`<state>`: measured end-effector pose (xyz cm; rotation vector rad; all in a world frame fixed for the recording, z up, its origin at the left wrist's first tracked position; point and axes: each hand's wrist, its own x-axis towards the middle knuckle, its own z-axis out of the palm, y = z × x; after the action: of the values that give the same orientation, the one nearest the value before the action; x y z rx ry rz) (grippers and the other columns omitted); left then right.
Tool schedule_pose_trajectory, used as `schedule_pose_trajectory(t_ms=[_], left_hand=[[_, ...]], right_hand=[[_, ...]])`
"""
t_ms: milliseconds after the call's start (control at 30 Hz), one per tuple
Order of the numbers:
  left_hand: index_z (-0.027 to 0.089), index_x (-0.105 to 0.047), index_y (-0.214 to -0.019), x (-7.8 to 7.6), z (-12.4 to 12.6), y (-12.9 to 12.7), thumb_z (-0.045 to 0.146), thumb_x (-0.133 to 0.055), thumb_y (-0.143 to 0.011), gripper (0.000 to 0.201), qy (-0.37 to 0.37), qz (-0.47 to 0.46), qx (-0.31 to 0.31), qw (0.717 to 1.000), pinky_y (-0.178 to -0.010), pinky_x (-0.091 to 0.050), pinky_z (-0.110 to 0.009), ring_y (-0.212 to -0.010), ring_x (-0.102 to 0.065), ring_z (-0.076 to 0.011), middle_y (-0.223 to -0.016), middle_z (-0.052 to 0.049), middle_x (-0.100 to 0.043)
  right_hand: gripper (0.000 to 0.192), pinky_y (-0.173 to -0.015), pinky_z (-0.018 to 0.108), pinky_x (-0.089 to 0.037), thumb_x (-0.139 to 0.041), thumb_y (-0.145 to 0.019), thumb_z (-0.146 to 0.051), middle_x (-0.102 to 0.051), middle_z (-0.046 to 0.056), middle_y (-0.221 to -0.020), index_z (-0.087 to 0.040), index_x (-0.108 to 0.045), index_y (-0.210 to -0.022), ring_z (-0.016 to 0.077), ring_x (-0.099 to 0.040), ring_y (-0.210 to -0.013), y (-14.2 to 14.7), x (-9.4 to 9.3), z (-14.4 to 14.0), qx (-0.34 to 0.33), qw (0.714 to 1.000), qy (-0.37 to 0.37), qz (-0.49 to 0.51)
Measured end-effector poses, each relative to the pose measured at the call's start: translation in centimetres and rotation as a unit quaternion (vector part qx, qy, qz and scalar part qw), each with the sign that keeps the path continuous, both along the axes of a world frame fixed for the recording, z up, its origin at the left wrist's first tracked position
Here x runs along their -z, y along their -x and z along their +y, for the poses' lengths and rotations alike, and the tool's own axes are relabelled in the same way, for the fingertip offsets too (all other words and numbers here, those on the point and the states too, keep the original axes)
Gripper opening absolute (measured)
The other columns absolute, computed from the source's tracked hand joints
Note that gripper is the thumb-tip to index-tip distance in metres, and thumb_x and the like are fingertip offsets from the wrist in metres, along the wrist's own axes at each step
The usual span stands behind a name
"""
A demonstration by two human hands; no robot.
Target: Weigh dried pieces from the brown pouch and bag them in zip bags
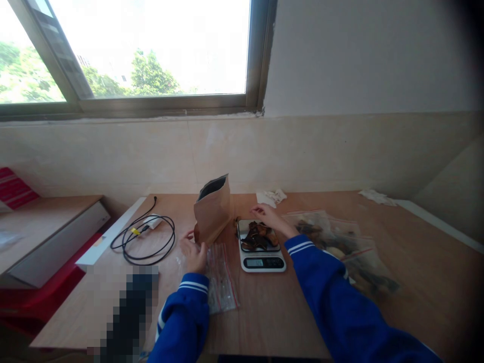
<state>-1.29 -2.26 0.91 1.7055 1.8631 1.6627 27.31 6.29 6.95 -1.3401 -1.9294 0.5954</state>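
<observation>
Over at the left edge of the frame, I see a small table [45,214] with a red box or folder [17,189] on it. A big window [162,50] fills the upper left, with green trees [151,73] outside. Left of the middle, on the wooden table [264,317], a black cord [145,229] lies in loops around a white plug [153,221]. Below it, at the lower left, there is a dark shape [128,317] made of blurry squares, so I can't tell what it is.

Next comes the person's left hand [194,256], in a blue sleeve. Its thumb and fingers grasp the bottom left corner of a brown paper bag [215,212]. The bag is near the middle of the frame, tipped a bit, with its top open. Flat clear bags [221,282] lie just below it.

Right of the middle sits a white scale [263,264]. Dark brown dried pieces [259,236] are heaped on top. The right hand [269,218] is over the back of the scale, fingers bent close together. I can't tell if they pinch anything. Crumpled white paper [271,196] lies behind it. Farther right, clear bags with dried bits inside [351,247] overlap each other.
</observation>
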Motion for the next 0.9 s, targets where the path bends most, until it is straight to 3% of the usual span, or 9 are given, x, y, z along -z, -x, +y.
schedule_pose_trajectory(t_ms=[200,333,533,700,900], left_hand=[[0.02,-0.043,-0.111,-0.2,0.0,-0.3,0.021,-0.055,-0.072,0.041,-0.026,-0.006,-0.012,1.0,-0.093,-0.038,-0.047,-0.095,-0.046,-0.0218,-0.109,-0.007,-0.041],[0.021,-0.042,-0.111,0.0,0.1,-0.2,0.023,-0.055,-0.074,0.039,-0.02,-0.011,-0.015,1.0,-0.092,-0.038,-0.049,-0.095,-0.047,-0.0221,-0.108,-0.007,-0.041],[0.021,-0.042,-0.111,0.2,0.3,0.0,0.024,-0.055,-0.076,0.037,-0.026,-0.004,-0.016,1.0,-0.091,-0.038,-0.049,-0.094,-0.046,-0.0222,-0.108,-0.007,-0.04],[0.019,-0.041,-0.111,0.2,0.2,-0.2,0.026,-0.053,-0.077,0.036,-0.005,0.01,-0.01,1.0,-0.093,-0.038,-0.048,-0.096,-0.045,-0.0224,-0.11,-0.008,-0.042],[0.021,-0.042,-0.109,0.1,0.1,-0.4,0.023,-0.054,-0.076,0.036,-0.007,-0.005,-0.008,1.0,-0.092,-0.038,-0.049,-0.096,-0.045,-0.0226,-0.109,-0.008,-0.04]], right_hand=[[0.023,-0.091,0.032,-0.043,-0.05,-0.089,-0.024,-0.068,0.008,-0.103,-0.016,-0.07,-0.098,0.0191,-0.06,-0.1,2.2,-1.2,-2.2,-0.069,0.993,-0.024,-0.095],[0.024,-0.099,0.036,-0.036,-0.06,-0.084,-0.026,-0.067,0.008,-0.112,-0.02,-0.068,-0.106,0.0225,-0.054,-0.112,5.9,-1.2,-3.4,-0.151,0.96,-0.037,-0.233],[0.044,-0.104,0.054,-0.024,-0.073,-0.07,-0.019,-0.061,0.015,-0.121,-0.016,-0.063,-0.112,0.0342,-0.045,-0.121,9.6,-0.2,-4.6,-0.148,0.927,-0.033,-0.343],[0.042,-0.102,0.051,-0.027,-0.07,-0.073,-0.022,-0.064,0.015,-0.117,-0.017,-0.062,-0.113,0.0326,-0.049,-0.118,9.1,-1.5,-4.7,-0.129,0.928,-0.06,-0.343],[0.037,-0.1,0.045,-0.03,-0.062,-0.078,-0.025,-0.067,0.011,-0.113,-0.022,-0.064,-0.116,0.03,-0.056,-0.11,5.6,-2.8,-3.5,-0.054,0.956,-0.032,-0.286]])
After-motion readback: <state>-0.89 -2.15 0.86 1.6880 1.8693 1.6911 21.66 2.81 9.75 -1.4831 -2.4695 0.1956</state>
